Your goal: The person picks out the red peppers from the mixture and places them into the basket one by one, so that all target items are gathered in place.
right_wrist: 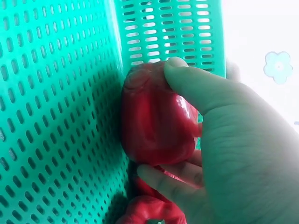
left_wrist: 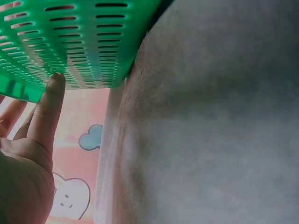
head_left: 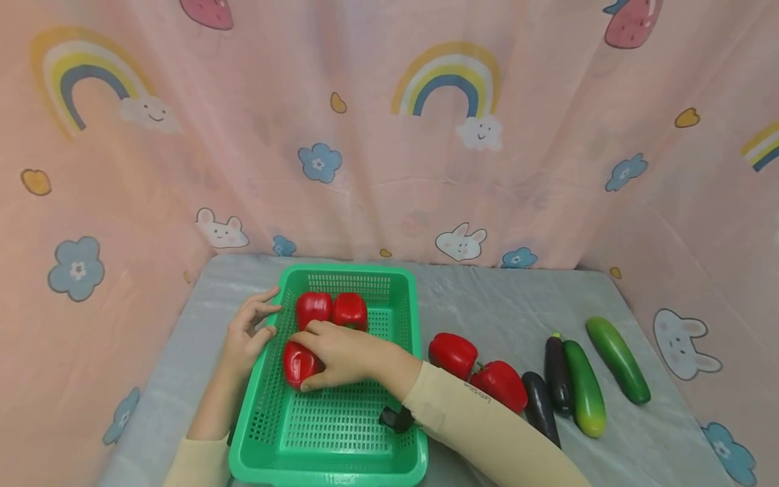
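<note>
A green perforated plastic basket (head_left: 328, 475) stands on the grey-covered table. Inside it, my right hand (head_left: 343, 348) grips a red bell pepper (head_left: 299, 365) by the basket's left wall, thumb on one side and fingers on the other. In the right wrist view this bell pepper (right_wrist: 156, 121) is close against the basket's floor. Two more red bell peppers, one on the left (head_left: 313, 308) and one on the right (head_left: 350, 310), sit farther back in the basket. My left hand (head_left: 246, 338) rests at the outer left rim, its fingers (left_wrist: 49, 107) loosely extended against the perforated side wall.
Right of the basket lie two red bell peppers, one (head_left: 453, 354) behind the other (head_left: 502, 384). Beyond them are two dark eggplants (head_left: 558, 375) and two green cucumber-like vegetables (head_left: 617, 358). A pink patterned curtain (head_left: 365, 203) surrounds the table's back and sides.
</note>
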A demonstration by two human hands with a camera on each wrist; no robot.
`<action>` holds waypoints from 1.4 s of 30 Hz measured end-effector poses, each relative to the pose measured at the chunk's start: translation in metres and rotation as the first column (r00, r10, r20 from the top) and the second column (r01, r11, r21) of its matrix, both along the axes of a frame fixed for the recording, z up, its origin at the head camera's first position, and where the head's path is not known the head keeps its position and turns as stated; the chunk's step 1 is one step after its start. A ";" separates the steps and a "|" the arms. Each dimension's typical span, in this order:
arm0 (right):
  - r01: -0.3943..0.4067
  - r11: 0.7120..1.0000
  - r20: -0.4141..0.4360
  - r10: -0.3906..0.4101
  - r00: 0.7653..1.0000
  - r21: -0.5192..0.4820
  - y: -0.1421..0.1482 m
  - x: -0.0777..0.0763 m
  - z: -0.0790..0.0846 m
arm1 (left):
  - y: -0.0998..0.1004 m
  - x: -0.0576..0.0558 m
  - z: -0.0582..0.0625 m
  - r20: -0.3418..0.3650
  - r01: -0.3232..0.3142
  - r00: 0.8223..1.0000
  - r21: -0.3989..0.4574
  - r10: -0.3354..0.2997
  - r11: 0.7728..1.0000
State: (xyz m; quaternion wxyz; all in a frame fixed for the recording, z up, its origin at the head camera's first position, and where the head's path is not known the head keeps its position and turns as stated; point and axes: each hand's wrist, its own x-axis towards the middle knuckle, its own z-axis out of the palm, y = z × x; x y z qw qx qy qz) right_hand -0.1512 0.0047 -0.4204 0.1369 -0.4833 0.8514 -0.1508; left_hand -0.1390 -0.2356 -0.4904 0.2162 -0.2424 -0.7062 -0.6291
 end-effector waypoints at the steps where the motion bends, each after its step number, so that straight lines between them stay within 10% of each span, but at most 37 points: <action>1: 0.003 1.000 0.002 -0.003 1.000 0.001 0.000 0.000 0.000 | 0.000 0.000 0.000 0.002 -0.002 1.000 -0.001 0.002 1.000; 42: 0.049 0.998 0.051 -0.051 0.997 0.047 -0.002 0.000 -0.005 | 0.000 0.000 0.000 0.023 0.002 1.000 -0.002 -0.002 1.000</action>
